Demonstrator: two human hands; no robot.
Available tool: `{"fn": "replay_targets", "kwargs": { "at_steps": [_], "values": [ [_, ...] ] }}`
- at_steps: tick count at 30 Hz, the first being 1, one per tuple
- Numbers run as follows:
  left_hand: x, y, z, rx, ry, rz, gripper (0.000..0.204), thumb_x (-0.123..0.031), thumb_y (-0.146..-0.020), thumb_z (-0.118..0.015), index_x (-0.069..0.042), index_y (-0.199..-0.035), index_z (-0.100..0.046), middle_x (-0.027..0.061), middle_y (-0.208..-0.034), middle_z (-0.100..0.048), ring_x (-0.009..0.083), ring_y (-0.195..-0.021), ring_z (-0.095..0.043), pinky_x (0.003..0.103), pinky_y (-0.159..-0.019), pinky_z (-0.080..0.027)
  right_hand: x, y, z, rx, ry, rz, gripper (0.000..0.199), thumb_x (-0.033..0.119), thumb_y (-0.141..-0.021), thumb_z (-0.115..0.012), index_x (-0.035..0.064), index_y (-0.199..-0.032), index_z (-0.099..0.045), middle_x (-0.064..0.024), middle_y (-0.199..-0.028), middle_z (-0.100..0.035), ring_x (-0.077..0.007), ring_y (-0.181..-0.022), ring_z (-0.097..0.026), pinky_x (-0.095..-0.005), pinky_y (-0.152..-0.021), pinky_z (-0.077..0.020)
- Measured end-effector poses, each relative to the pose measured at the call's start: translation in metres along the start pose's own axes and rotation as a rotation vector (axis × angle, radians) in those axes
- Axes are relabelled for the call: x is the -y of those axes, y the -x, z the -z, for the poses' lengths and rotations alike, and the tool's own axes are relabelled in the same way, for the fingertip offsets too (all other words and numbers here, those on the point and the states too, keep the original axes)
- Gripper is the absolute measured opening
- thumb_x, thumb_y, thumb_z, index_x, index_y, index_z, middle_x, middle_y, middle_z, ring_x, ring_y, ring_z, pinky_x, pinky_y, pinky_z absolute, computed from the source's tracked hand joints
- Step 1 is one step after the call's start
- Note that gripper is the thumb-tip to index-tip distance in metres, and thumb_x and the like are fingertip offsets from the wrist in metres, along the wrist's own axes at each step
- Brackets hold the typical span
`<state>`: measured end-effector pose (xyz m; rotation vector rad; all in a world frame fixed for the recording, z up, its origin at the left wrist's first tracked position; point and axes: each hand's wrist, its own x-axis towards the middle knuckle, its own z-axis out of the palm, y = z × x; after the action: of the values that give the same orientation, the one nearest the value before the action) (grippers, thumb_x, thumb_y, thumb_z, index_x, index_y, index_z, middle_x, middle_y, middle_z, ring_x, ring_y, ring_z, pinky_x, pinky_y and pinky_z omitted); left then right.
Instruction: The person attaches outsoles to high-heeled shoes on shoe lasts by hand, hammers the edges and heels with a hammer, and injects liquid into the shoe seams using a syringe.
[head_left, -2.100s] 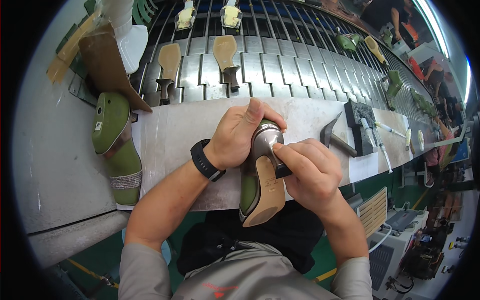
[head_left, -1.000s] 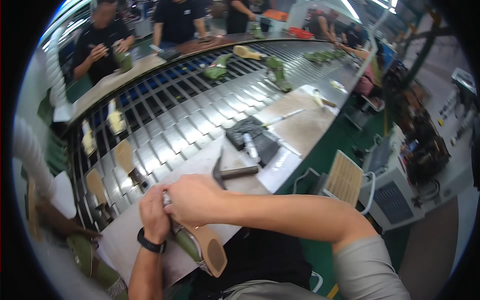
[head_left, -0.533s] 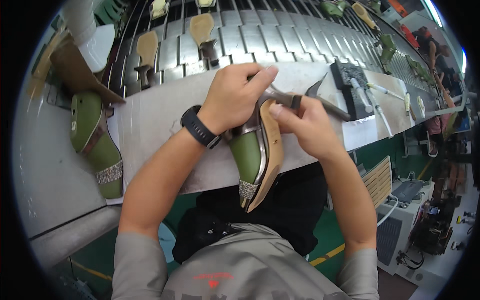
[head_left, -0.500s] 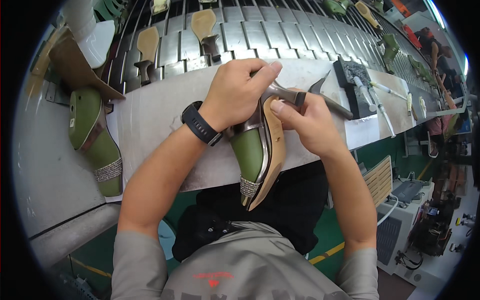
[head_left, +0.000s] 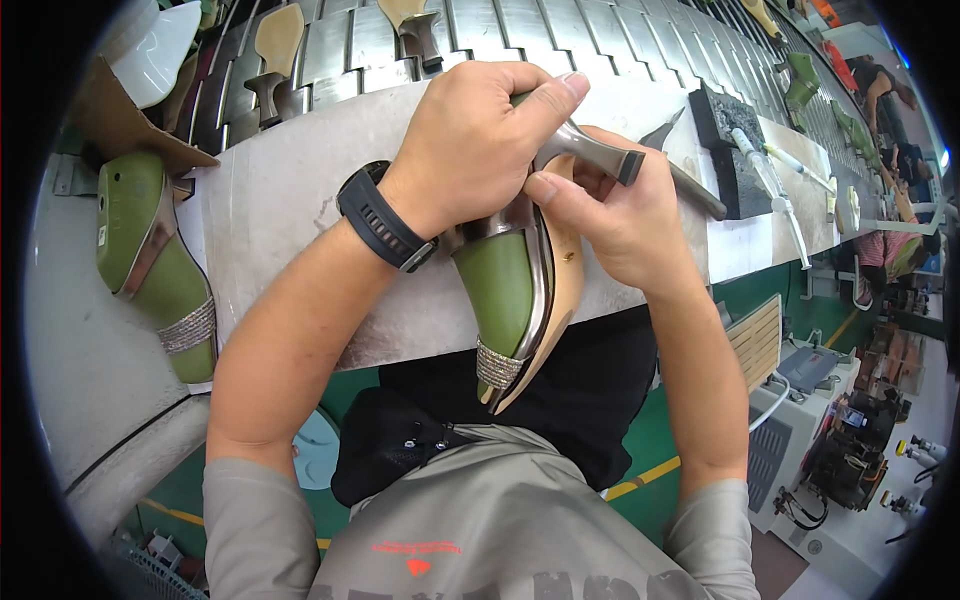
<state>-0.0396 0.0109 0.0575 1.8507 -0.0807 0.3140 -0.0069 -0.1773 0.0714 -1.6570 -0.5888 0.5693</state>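
A heeled sandal (head_left: 503, 290) on a green shoe last lies on its side between my hands, toe pointing down past the bench edge. It has a metallic strap, a glittery toe band and a tan sole turned to the right. My left hand (head_left: 480, 140), with a dark watch on the wrist, is closed around the heel end of the last. My right hand (head_left: 620, 215) grips the sole edge near the base of the grey heel (head_left: 600, 150), thumb pressed on the seam. Its other fingers are partly hidden behind the heel.
Another green last with straps (head_left: 160, 260) stands at the left on the bench (head_left: 280, 200). Heeled soles (head_left: 280, 45) ride the slatted metal conveyor (head_left: 480, 50) ahead. Right lie a curved blade tool (head_left: 690, 185), a dark block (head_left: 735, 190) and syringe-like tubes (head_left: 790, 230). Another person (head_left: 880, 100) is at far right.
My right thumb has slid along the sole edge toward the strap side, near the heel base. Hands and sandal sit slightly higher in view. The surroundings have shifted as my head moved.
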Motion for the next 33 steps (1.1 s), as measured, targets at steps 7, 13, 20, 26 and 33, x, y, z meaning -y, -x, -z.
{"fn": "replay_targets", "kwargs": {
  "at_steps": [7, 13, 20, 26, 33],
  "values": [
    [-0.004, 0.001, -0.002, -0.013, -0.011, 0.029, 0.048, -0.04, -0.107, -0.063, 0.004, -0.098, -0.078, 0.0006, -0.068, -0.06, 0.0078, -0.067, -0.053, 0.027, -0.061, -0.044, -0.021, 0.013, -0.019, -0.193, 0.013, 0.145, 0.031, 0.023, -0.094, -0.085, -0.0049, -0.102, -0.074, -0.0056, -0.083, -0.074, -0.0072, -0.072, -0.066, -0.0258, -0.064, -0.0558],
    [0.0, -0.002, -0.004, -0.044, -0.049, -0.044, 0.046, -0.038, -0.107, -0.064, 0.004, -0.097, -0.077, 0.0022, -0.07, -0.063, 0.0085, -0.068, -0.054, 0.027, -0.063, -0.045, -0.009, 0.022, -0.017, -0.149, 0.123, -0.047, 0.042, 0.031, -0.097, -0.082, -0.0086, -0.111, -0.076, -0.0083, -0.083, -0.076, -0.0103, -0.071, -0.068, -0.0274, -0.063, -0.0567],
    [0.004, -0.002, -0.004, -0.041, -0.08, -0.013, 0.046, -0.039, -0.106, -0.064, 0.005, -0.097, -0.078, 0.0032, -0.073, -0.065, 0.0086, -0.071, -0.055, 0.027, -0.065, -0.046, -0.014, 0.023, -0.006, -0.061, -0.074, -0.196, 0.051, 0.026, -0.096, -0.082, -0.0129, -0.125, -0.07, -0.0128, -0.108, -0.078, -0.0167, -0.098, -0.075, -0.0306, -0.086, -0.0598],
    [0.003, -0.001, -0.006, -0.069, -0.125, -0.188, 0.045, -0.038, -0.106, -0.066, 0.005, -0.098, -0.077, 0.0007, -0.07, -0.063, 0.0074, -0.067, -0.052, 0.028, -0.061, -0.043, -0.008, 0.058, -0.014, -0.04, -0.259, -0.151, 0.064, 0.011, -0.094, -0.079, -0.0125, -0.147, -0.051, -0.0171, -0.135, -0.067, -0.0188, -0.121, -0.067, -0.0347, -0.109, -0.0525],
    [0.0, 0.0, 0.002, -0.067, -0.062, -0.033, 0.045, -0.039, -0.106, -0.068, 0.004, -0.097, -0.078, -0.0007, -0.073, -0.065, 0.007, -0.069, -0.055, 0.028, -0.063, -0.046, -0.002, 0.027, -0.023, -0.179, -0.159, -0.105, 0.06, 0.011, -0.089, -0.08, -0.0144, -0.139, -0.058, -0.017, -0.117, -0.074, -0.0175, -0.099, -0.073, -0.0311, -0.089, -0.0607]
  ]
}}
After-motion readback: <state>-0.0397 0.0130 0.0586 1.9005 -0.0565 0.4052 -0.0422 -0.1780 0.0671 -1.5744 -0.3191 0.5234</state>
